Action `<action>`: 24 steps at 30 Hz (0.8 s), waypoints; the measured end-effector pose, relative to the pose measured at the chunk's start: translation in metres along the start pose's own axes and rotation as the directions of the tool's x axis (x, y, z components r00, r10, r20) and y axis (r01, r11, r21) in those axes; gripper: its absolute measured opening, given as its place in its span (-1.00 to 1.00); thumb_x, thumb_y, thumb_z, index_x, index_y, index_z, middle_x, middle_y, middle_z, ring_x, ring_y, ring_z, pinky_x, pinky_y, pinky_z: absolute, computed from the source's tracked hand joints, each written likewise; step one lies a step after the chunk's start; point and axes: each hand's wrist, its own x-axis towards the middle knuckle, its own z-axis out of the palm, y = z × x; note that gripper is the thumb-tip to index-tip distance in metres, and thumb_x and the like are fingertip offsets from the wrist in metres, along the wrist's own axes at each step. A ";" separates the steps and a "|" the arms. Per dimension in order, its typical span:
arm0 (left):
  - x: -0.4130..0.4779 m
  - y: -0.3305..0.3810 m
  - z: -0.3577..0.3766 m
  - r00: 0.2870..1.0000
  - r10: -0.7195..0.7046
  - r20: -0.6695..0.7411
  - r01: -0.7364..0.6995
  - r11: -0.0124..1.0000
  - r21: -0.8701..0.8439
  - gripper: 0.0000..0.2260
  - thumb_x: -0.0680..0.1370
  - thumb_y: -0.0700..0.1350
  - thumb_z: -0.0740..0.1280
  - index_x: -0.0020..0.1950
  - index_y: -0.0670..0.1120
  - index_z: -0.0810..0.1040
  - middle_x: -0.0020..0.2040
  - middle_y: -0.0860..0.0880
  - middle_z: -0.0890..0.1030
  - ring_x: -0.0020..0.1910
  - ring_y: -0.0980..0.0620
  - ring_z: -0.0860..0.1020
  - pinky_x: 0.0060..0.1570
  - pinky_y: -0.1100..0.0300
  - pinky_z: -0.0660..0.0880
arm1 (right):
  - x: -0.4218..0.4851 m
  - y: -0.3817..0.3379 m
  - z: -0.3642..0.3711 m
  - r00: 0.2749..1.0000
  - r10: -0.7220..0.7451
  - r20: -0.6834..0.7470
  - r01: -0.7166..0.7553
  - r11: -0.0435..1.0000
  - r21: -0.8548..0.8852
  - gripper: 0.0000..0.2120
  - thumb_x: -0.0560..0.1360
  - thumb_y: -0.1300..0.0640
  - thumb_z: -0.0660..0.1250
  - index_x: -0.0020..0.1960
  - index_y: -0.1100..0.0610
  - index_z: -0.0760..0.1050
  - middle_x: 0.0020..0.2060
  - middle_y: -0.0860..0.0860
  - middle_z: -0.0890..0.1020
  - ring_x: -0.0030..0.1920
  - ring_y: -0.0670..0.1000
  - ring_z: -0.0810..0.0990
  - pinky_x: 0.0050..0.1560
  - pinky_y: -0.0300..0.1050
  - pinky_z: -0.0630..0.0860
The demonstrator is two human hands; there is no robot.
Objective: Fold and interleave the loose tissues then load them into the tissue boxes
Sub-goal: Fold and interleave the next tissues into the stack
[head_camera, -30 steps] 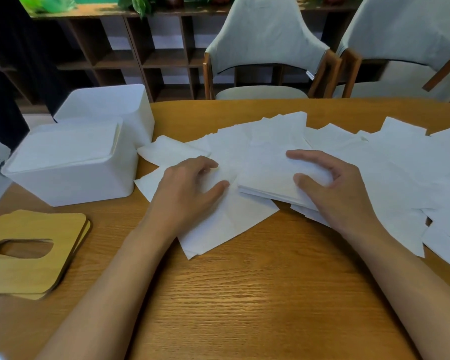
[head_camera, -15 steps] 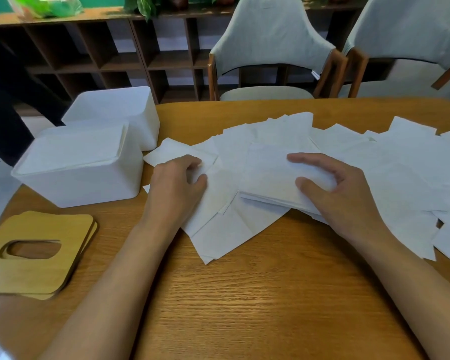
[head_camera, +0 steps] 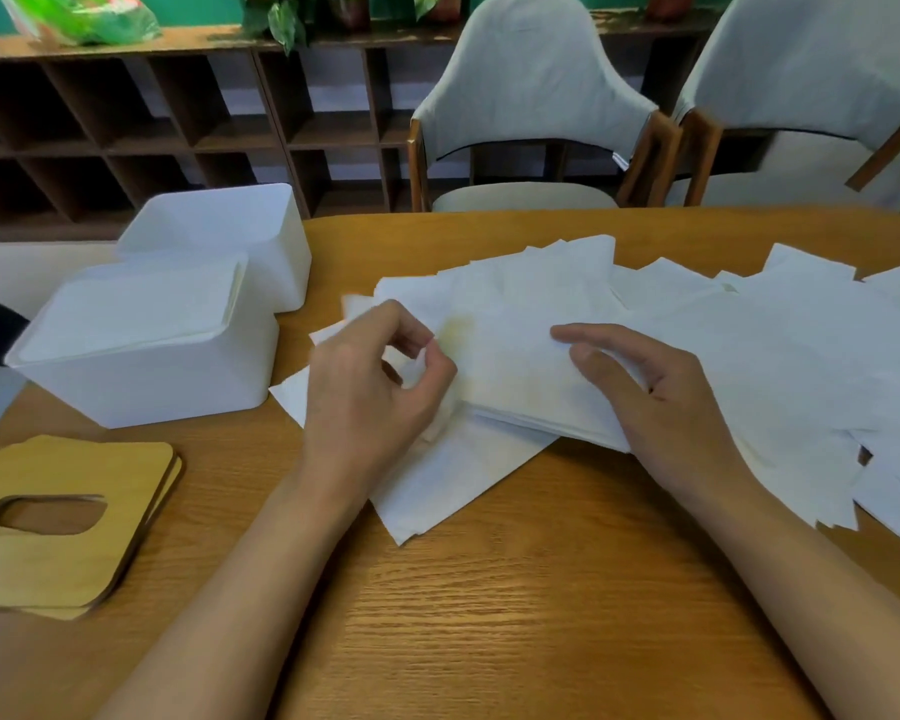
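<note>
Loose white tissues (head_camera: 780, 345) lie spread over the middle and right of the wooden table (head_camera: 489, 615). A stack of folded tissues (head_camera: 520, 371) sits in front of me. My right hand (head_camera: 661, 402) rests flat on the stack's right side, fingers straight. My left hand (head_camera: 370, 387) is lifted at the stack's left edge, thumb and fingers pinching the edge of a thin tissue sheet (head_camera: 437, 350). Two white tissue boxes stand at the left: the near box (head_camera: 141, 376) holds tissues to the brim, the far box (head_camera: 219, 226) is behind it.
Two wooden slotted lids (head_camera: 74, 517) lie stacked at the table's front left. Two grey chairs (head_camera: 531, 96) stand behind the table, a dark shelf unit (head_camera: 126, 127) beyond. One tissue (head_camera: 437, 485) pokes toward me under the stack.
My left hand has lifted off the flat tissues and moved right to the stack's edge, now pinching a sheet. My right hand stays on the stack.
</note>
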 end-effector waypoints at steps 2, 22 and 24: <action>-0.007 0.014 0.009 0.994 0.099 0.053 -0.098 0.995 -0.031 -0.94 0.50 -0.21 0.47 -0.12 -0.10 0.61 -0.19 0.08 0.63 -0.13 0.13 0.59 -0.10 0.08 0.52 | -0.002 -0.003 0.003 1.000 -0.002 0.024 0.001 1.000 0.029 -0.72 0.57 -0.24 0.26 0.18 -0.21 0.64 0.14 -0.45 0.59 0.25 -0.42 0.43 0.17 -0.44 0.29; 0.002 0.001 -0.004 0.953 0.151 0.261 -0.132 0.987 -0.091 -0.72 0.59 0.04 0.46 0.28 0.03 0.65 0.13 0.15 0.65 0.21 0.17 0.56 0.26 -0.12 0.41 | -0.001 -0.006 0.002 0.992 0.009 0.128 -0.017 0.998 0.062 -0.84 0.60 0.05 0.34 -0.05 -0.21 0.60 -0.08 -0.53 0.58 0.08 -0.44 0.47 -0.06 -0.57 0.37; 0.005 0.002 -0.008 0.952 0.156 0.263 -0.124 0.983 -0.136 -0.82 0.58 0.00 0.48 0.17 0.01 0.71 0.04 0.12 0.67 0.10 0.12 0.58 0.08 -0.12 0.49 | -0.002 -0.006 0.001 0.991 -0.007 0.136 -0.007 0.995 0.103 -0.89 0.58 0.02 0.36 0.00 -0.18 0.63 -0.03 -0.40 0.63 0.12 -0.31 0.53 -0.02 -0.44 0.45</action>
